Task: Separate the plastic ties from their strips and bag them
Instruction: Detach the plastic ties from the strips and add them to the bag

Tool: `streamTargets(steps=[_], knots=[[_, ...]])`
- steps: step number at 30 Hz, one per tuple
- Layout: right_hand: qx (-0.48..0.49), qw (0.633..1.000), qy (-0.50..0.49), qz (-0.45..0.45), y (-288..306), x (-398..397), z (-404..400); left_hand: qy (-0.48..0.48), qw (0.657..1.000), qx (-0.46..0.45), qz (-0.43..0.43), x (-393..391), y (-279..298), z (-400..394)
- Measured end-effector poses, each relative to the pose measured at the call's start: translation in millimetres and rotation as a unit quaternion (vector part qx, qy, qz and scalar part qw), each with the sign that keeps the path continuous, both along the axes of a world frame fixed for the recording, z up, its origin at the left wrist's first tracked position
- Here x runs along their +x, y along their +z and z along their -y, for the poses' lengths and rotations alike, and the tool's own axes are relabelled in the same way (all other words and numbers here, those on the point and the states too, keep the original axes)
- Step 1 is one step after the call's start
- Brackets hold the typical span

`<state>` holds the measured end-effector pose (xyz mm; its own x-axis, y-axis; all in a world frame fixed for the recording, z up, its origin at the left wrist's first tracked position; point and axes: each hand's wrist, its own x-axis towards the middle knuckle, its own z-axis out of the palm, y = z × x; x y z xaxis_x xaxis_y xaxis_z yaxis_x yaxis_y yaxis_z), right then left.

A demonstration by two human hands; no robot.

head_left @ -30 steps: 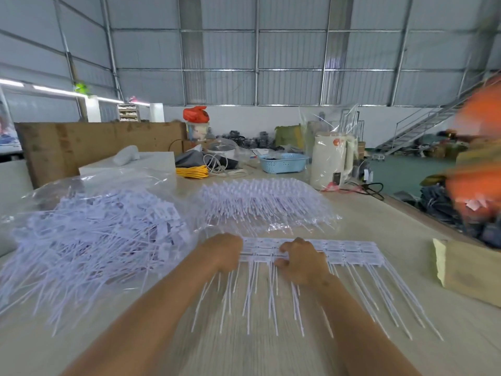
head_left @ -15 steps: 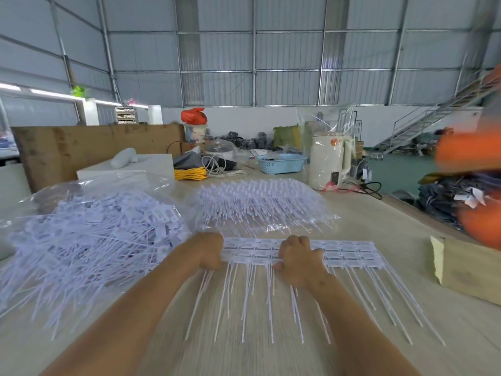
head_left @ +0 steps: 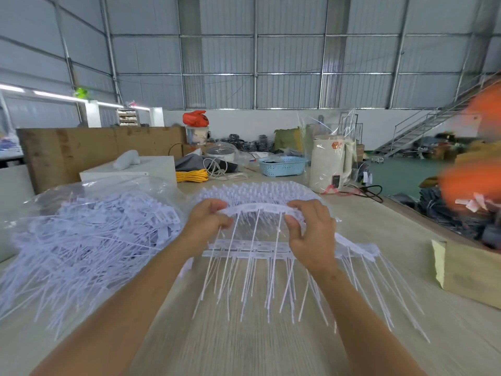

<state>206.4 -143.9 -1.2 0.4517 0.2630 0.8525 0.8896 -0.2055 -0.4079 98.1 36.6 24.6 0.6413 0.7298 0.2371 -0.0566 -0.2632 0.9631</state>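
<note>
I hold a strip of white plastic ties (head_left: pixel 257 208) lifted above the table, bowed upward, its tails hanging down. My left hand (head_left: pixel 207 221) grips its left end and my right hand (head_left: pixel 311 229) pinches its right end. Below it more tie strips (head_left: pixel 252 246) lie flat on the table, tails pointing toward me. A clear plastic bag (head_left: pixel 89 229) heaped with loose white ties lies at the left. A stack of further tie strips (head_left: pixel 257 192) in clear wrap sits behind my hands.
A cardboard box (head_left: pixel 471 270) stands at the right table edge. At the back are a white kettle (head_left: pixel 329 164), a blue basket (head_left: pixel 282 165), yellow cable (head_left: pixel 191 175) and a white box (head_left: pixel 130 170). Blurred orange shapes (head_left: pixel 471 183) are at the far right.
Both hands were pressed on the strips lying on the table; now they have lifted one strip up off the pile, bending it into an arch.
</note>
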Motion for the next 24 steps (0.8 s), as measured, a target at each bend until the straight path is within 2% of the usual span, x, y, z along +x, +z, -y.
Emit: streamTargets(steps=[2,3,4,6,9,10,13,15,18,20,22,24], knots=[[-0.028,0.995,0.033,-0.089,-2,6,2,-0.03,0.981,-0.131,0.142,-1,13,5],[-0.065,0.99,0.031,-0.118,-4,8,3,-0.027,0.974,-0.14,0.173,-1,17,7],[-0.107,0.985,0.023,-0.132,-6,9,2,-0.022,0.978,-0.113,0.173,-1,21,9],[-0.163,0.979,0.025,-0.117,-7,6,0,-0.033,0.991,-0.01,0.128,-1,23,18],[-0.159,0.966,0.153,-0.136,1,-10,-9,-0.092,0.988,0.116,0.05,2,18,39],[-0.156,0.958,0.189,-0.152,4,-16,-12,-0.098,0.985,0.134,0.04,4,16,44],[-0.139,0.953,0.206,-0.172,4,-23,-19,-0.104,0.984,0.14,0.039,5,15,51],[-0.091,0.941,0.243,-0.217,2,-23,-19,-0.129,0.979,0.153,0.023,2,18,52],[-0.033,0.899,0.318,-0.3,0,-25,-18,-0.136,0.972,0.191,-0.029,1,22,55],[-0.032,0.894,0.323,-0.308,0,-25,-20,-0.102,0.966,0.221,-0.081,4,24,58],[-0.039,0.901,0.312,-0.299,-1,-27,-22,-0.065,0.946,0.288,-0.135,7,26,62],[-0.038,0.911,0.301,-0.281,-1,-28,-23,-0.026,0.9,0.39,-0.19,9,29,67]])
